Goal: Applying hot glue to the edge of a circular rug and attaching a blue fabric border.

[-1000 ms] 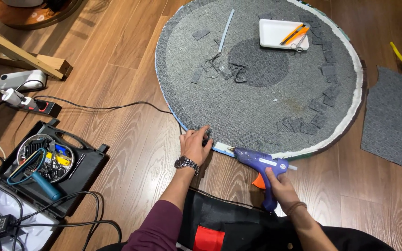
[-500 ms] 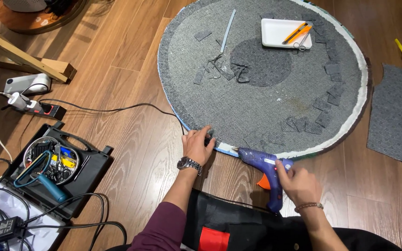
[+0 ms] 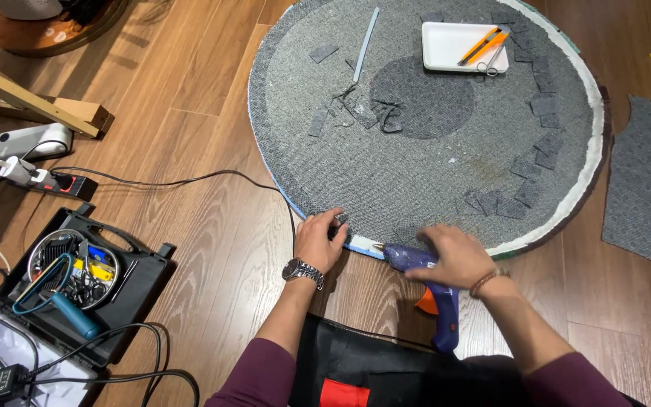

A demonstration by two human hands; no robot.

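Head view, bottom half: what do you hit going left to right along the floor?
Black tool case → left hand on the round rug's edge → blue glue gun → right hand on the gun → loose grey fabric piece.

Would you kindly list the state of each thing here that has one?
Left hand: pressing the round rug's edge.
Right hand: resting on the blue glue gun.
Glue gun: nozzle at the rug's rim.
Black case: open.
White tray: holding tools.
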